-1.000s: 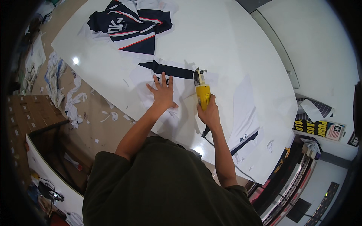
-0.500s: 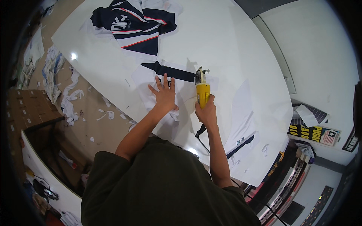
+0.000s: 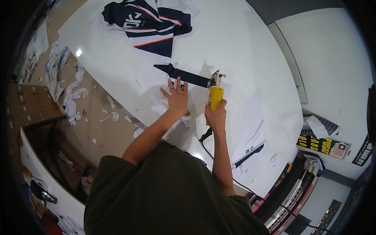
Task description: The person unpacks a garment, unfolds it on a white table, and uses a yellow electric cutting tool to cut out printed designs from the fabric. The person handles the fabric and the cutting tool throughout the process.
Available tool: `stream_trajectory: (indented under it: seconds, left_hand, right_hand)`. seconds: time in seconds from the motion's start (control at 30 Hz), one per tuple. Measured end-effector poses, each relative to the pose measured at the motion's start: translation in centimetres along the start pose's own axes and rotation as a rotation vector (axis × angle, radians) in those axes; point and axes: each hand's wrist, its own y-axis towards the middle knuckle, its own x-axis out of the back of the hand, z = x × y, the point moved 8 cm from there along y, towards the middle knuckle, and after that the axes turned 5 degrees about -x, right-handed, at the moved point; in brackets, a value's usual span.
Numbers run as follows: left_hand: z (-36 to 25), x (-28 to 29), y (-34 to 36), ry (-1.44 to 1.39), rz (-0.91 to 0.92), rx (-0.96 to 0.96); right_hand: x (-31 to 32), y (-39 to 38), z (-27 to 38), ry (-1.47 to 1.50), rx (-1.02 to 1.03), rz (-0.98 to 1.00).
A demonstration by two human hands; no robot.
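I am pressing my left hand (image 3: 177,100) flat, fingers spread, on a white fabric piece (image 3: 156,88) with a navy band (image 3: 188,76), partly covering its dark lettering (image 3: 183,87). My right hand (image 3: 216,115) is gripping a yellow cutter (image 3: 216,96), its head standing at the band's right end; the small label on its body is too tiny to read. Bold white characters are showing on a navy garment (image 3: 152,42) beyond, small dark ones on another white piece (image 3: 252,129) at right, and yellow capitals on a black sign (image 3: 323,145).

Matt cloth (image 3: 192,76), smooth glossy tabletop (image 3: 258,58)
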Motion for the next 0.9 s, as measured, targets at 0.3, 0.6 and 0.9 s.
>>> stream_trajectory:
  seconds: [0.3,0.6,0.9]
  left_hand:
    - [-0.2,0.1,0.0,0.001,0.041,-0.010]
    - [-6.1,-0.1,5.3,-0.010,-0.266,-0.153]
    - [-19.1,-3.5,5.6,0.132,-0.188,-0.778]
  right_hand:
    - [0.8,4.0,-1.8,-0.015,0.004,-0.121]
    - [11.4,2.6,-13.8,0.273,-0.271,-0.318]
    - [17.9,-7.1,-20.8,0.487,-0.474,-0.326]
